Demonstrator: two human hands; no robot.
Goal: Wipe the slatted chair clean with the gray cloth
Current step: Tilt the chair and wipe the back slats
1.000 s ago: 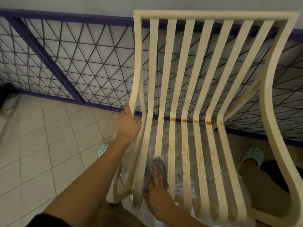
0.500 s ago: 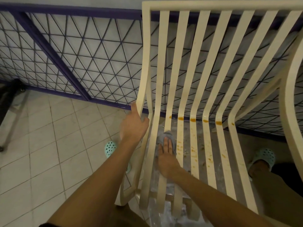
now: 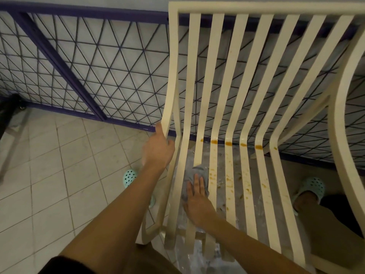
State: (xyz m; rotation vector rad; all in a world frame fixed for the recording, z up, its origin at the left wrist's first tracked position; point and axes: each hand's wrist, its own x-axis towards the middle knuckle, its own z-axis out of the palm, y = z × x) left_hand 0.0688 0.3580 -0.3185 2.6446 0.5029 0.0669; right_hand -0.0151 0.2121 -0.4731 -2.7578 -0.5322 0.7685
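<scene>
The cream chair (image 3: 233, 86) stands against a purple wire fence (image 3: 83, 62) on a tiled floor (image 3: 49, 175), its slats running from the near edge of the seat up into the back. The left hand (image 3: 158, 149) is wrapped round the left side rail where seat bends into back, its grip clamped on the frame. The right hand (image 3: 194, 198) lies flat, fingers straight, pressing the gray cloth (image 3: 194, 172) onto the left seat slats, near the bend.

The cloth looks soft and limp, so it should mould over a slat's edges but bunch if pushed with fingertips only; a flat palm suits it. The chair looks like light, stiff plastic that would slide or tip under a hard push, so holding the side rail is a sound way to steady it.

Orange stains (image 3: 229, 143) sit along the bend and speckle the middle slats to the right, so much wiping appears to remain.
</scene>
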